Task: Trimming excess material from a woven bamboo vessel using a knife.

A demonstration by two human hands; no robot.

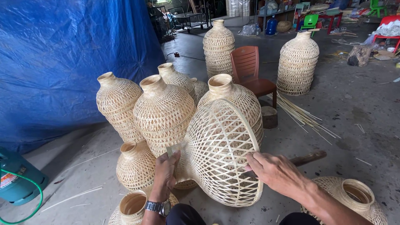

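I hold a pale woven bamboo vase-shaped basket [216, 150] on its side in front of me, its wide open base rim facing right. My left hand [166, 170], with a metal wristwatch, grips the basket's narrow neck. My right hand [273, 170] rests on the lower part of the wide rim, fingers closed against it; a thin tool may lie under the fingers but I cannot tell. A dark stick [308, 158] pokes out behind my right hand on the floor.
Several finished woven baskets [162, 110] stand stacked just behind; others lie at my knees [354, 196]. A brown plastic chair [250, 68], bamboo strips [302, 114], a blue tarpaulin [62, 58] on the left, a teal gas cylinder [16, 177] with green hose.
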